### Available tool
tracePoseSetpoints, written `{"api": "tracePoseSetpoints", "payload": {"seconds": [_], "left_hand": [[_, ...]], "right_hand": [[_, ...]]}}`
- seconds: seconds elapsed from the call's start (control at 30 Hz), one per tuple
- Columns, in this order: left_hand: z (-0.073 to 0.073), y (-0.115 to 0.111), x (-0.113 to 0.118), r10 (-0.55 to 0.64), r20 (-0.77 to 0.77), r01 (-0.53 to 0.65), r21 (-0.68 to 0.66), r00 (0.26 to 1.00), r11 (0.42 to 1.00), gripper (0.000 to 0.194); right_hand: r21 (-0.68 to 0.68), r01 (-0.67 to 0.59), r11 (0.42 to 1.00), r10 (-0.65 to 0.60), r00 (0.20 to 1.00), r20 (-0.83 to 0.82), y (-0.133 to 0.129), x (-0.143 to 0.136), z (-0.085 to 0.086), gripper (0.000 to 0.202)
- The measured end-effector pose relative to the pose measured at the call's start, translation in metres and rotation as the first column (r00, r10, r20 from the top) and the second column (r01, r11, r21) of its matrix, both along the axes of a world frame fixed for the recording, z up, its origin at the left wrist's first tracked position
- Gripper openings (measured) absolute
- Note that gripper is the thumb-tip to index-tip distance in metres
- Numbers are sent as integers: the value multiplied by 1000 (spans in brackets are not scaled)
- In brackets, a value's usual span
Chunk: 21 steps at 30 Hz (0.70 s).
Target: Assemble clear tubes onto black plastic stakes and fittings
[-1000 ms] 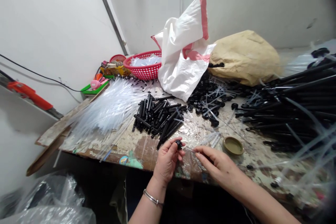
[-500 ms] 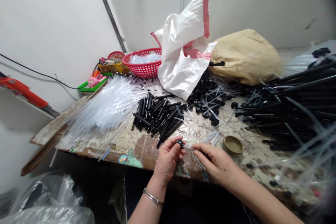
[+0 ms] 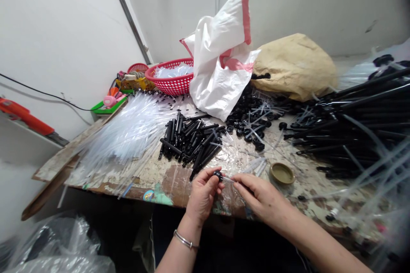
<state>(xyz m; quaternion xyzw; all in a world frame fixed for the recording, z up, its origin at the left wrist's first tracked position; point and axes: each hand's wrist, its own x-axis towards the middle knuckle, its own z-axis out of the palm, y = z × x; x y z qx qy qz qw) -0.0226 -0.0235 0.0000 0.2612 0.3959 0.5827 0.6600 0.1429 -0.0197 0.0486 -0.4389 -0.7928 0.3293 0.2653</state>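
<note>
Above the table's front edge, my left hand [image 3: 205, 190] is closed around a small round black cap [image 3: 218, 175], pinched between thumb and fingers. A thin clear plastic tube [image 3: 228, 178] runs from the cap to my right hand [image 3: 254, 190], whose thumb and fingertips pinch it. How deep the tube sits in the cap is too small to tell. Just beyond my hands lies a heap of short black tubes [image 3: 192, 138]. Round black caps [image 3: 256, 130] with clear tubes are piled to its right.
A large bundle of clear tubes [image 3: 128, 128] spreads over the left side. Long black tubes [image 3: 358, 123] crowd the right, near a small olive dish [image 3: 282, 174]. A red basket [image 3: 173, 83], a white sack [image 3: 221, 59] and a tan sack [image 3: 294, 66] stand behind.
The whole view has shifted slightly, with the table's things a little further left. Both hands keep their pinch on the cap and the tube, almost unmoved.
</note>
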Motion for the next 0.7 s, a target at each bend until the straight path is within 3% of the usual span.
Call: {"api": "tracePoseSetpoints", "payload": {"seconds": [0.3, 0.7], "left_hand": [[-1, 0, 1, -32, -74, 31, -5, 997, 999, 30], [-2, 1, 0, -109, -97, 107, -23, 989, 994, 27]], "right_hand": [[18, -9, 1000, 4, 959, 283, -5, -7, -2, 29], [5, -18, 1000, 16, 977, 212, -2, -8, -5, 26]]}}
